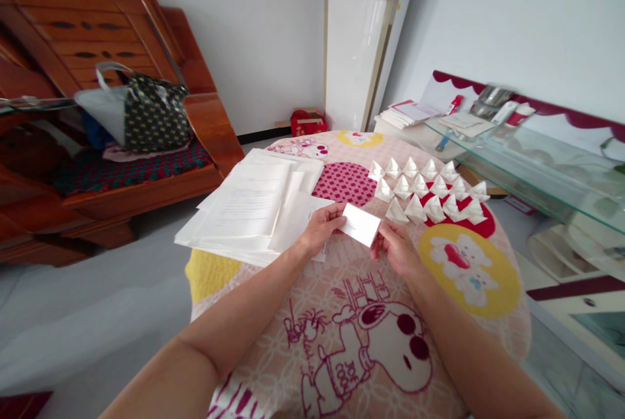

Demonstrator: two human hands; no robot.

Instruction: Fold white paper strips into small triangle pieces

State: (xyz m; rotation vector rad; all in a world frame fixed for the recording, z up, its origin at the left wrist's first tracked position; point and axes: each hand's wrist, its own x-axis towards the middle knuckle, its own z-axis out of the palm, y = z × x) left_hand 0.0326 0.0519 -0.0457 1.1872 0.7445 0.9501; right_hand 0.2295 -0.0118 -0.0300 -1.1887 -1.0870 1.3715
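Between my two hands is a small folded piece of white paper (pixel 360 224), held above the table. My left hand (pixel 324 226) pinches its left end with thumb and fingers. At the opposite end, my right hand (pixel 394 246) grips the lower right corner. To the left lies a spread stack of white paper sheets (pixel 244 204), the upper ones printed with text. Beyond my right hand, folded white paper boats (pixel 433 208) stand in several rows on the cloth.
A patterned pink tablecloth (pixel 361 354) covers the round table. On the right a glass-topped cabinet (pixel 532 152) carries papers, cups and metal containers. A wooden bench (pixel 215 139) with a dotted bag (pixel 153 113) stands at left. Behind are a tall white air conditioner (pixel 354 48) and a red box (pixel 308 123).
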